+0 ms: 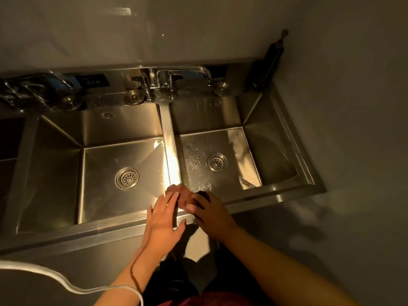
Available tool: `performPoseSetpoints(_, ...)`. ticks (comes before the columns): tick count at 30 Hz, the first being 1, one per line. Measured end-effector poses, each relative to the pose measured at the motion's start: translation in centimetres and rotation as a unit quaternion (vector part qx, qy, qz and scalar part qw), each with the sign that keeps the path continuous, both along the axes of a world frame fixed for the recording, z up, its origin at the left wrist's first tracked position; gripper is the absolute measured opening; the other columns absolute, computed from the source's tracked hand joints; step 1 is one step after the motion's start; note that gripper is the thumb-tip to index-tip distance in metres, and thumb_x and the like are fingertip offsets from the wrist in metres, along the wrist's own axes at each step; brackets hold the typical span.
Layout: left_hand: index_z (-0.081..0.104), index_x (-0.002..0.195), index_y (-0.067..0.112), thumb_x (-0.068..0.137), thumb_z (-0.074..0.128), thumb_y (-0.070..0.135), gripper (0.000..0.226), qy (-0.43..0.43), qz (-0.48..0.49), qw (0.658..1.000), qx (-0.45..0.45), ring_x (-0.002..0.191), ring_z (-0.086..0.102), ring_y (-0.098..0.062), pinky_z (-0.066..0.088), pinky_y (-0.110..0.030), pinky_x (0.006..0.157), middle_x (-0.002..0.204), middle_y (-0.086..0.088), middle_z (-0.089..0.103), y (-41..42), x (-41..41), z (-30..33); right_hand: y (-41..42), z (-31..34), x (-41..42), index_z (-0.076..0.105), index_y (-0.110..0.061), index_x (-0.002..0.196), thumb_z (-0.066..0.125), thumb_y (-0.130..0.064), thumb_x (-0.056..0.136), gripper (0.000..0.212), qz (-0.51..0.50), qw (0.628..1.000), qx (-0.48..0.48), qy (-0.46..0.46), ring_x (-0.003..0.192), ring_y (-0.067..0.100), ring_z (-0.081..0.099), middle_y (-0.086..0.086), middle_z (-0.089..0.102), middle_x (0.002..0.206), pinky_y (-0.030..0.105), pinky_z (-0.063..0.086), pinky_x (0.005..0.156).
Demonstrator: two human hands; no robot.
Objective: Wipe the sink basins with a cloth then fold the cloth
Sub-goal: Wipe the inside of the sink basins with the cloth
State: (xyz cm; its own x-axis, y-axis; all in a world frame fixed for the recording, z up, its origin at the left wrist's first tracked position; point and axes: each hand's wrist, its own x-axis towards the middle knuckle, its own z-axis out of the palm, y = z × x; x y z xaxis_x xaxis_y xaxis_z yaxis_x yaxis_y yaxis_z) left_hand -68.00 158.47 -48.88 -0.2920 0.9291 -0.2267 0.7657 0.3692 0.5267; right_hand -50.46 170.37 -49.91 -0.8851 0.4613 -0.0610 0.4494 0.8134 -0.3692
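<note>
A small reddish-brown cloth [182, 194] lies bunched on the front rim of the steel sink, where the divider [169, 138] between the two basins meets it. My left hand [162, 221] lies flat with spread fingers, its fingertips touching the cloth's left side. My right hand [210, 214] covers the cloth's right side, fingers bent down onto it. The left basin [50, 173] has a round drain [127, 178]. Water drops cover the floor of the right basin [273, 151] around its drain [217, 162].
A faucet [183, 72] stands on the back ledge above the divider, with another tap [37, 87] at far left. A dark bottle [268, 65] leans in the back right corner. A grey wall borders the sink on the right. A white cord [44, 277] crosses the lower left.
</note>
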Motion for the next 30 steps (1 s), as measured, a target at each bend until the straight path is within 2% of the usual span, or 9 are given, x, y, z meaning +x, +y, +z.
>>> performPoseSetpoints(3,0.033,0.16,0.032,0.09,0.067,0.045,0.079,0.002,-0.012,1.0,0.006,0.158,0.019,-0.019,0.012,-0.052,0.129,0.167,0.007,0.03,2.6,3.4,0.3,2.9,0.0,5.0,0.051,-0.026,0.135,0.064,-0.021,0.09,0.047,-0.054,0.998,-0.014,0.019,0.123,0.029,0.052,0.002,0.046,0.144,0.044,0.05,0.095)
performPoseSetpoints(7,0.042,0.154,0.029,0.091,0.064,0.049,0.07,0.035,-0.069,0.997,0.021,0.149,0.036,-0.023,0.025,-0.051,0.125,0.156,0.003,0.044,6.0,8.0,0.1,7.1,0.2,11.9,0.062,-0.027,0.134,0.072,-0.024,0.085,0.05,-0.111,0.993,0.03,0.015,0.121,0.032,0.055,0.004,0.054,0.142,0.043,0.052,0.099)
performPoseSetpoints(9,0.041,0.153,0.029,0.093,0.063,0.05,0.067,0.046,-0.079,0.996,0.01,0.146,0.04,-0.023,0.024,-0.051,0.124,0.153,0.004,0.046,7.6,10.1,-0.2,9.1,0.3,15.0,0.064,-0.029,0.13,0.075,-0.027,0.081,0.05,-0.134,0.99,0.039,0.01,0.119,0.031,0.055,0.003,0.057,0.14,0.041,0.052,0.099)
performPoseSetpoints(16,0.039,0.156,0.032,0.097,0.048,0.064,0.067,0.047,-0.085,0.995,-0.032,0.148,0.036,-0.015,0.013,-0.05,0.127,0.155,0.01,0.044,12.0,15.4,-0.8,14.7,0.4,23.2,0.063,-0.028,0.132,0.067,-0.029,0.09,0.042,-0.196,0.98,0.026,-0.01,0.122,0.026,0.052,-0.001,0.058,0.138,0.039,0.051,0.1)
performPoseSetpoints(19,0.043,0.152,0.034,0.096,0.049,0.068,0.066,0.042,-0.077,0.995,-0.046,0.144,0.041,-0.014,0.01,-0.051,0.126,0.148,0.012,0.051,13.3,16.6,-1.0,16.4,0.6,24.6,0.063,-0.029,0.129,0.056,-0.036,0.095,0.036,-0.225,0.974,0.0,-0.015,0.119,0.021,0.051,-0.005,0.058,0.135,0.036,0.052,0.097)
performPoseSetpoints(22,0.047,0.149,0.035,0.092,0.049,0.071,0.067,0.039,-0.065,0.996,-0.048,0.139,0.046,-0.013,0.011,-0.052,0.126,0.142,0.013,0.056,13.7,16.9,-1.2,17.9,0.8,24.2,0.067,-0.028,0.119,0.06,-0.042,0.09,0.033,-0.25,0.968,-0.022,-0.009,0.108,0.018,0.052,-0.007,0.062,0.119,0.036,0.054,0.088)
performPoseSetpoints(25,0.048,0.148,0.036,0.091,0.047,0.074,0.068,0.044,-0.059,0.996,-0.04,0.137,0.049,-0.014,0.01,-0.05,0.126,0.139,0.012,0.059,13.4,16.9,-1.5,19.3,1.0,22.9,0.062,-0.032,0.121,0.061,-0.056,0.082,0.046,-0.248,0.964,-0.065,-0.078,0.107,0.02,0.052,-0.008,0.061,0.114,0.036,0.05,0.089)
performPoseSetpoints(28,0.048,0.148,0.036,0.091,0.047,0.074,0.068,0.043,-0.053,0.997,-0.048,0.138,0.049,-0.015,0.008,-0.05,0.126,0.14,0.012,0.059,13.4,17.0,-1.3,21.2,1.7,21.5,0.047,-0.038,0.139,0.059,-0.068,0.076,0.071,-0.243,0.946,-0.152,-0.153,0.116,0.026,0.054,-0.005,0.063,0.124,0.042,0.043,0.099)
performPoseSetpoints(30,0.048,0.148,0.036,0.091,0.049,0.073,0.068,0.038,-0.049,0.997,-0.052,0.138,0.048,-0.014,0.008,-0.05,0.126,0.14,0.013,0.058,13.6,17.1,-1.2,22.0,1.8,20.4,0.05,-0.04,0.138,0.062,-0.068,0.072,0.072,-0.237,0.939,-0.188,-0.165,0.115,0.025,0.057,-0.004,0.066,0.121,0.042,0.04,0.098)
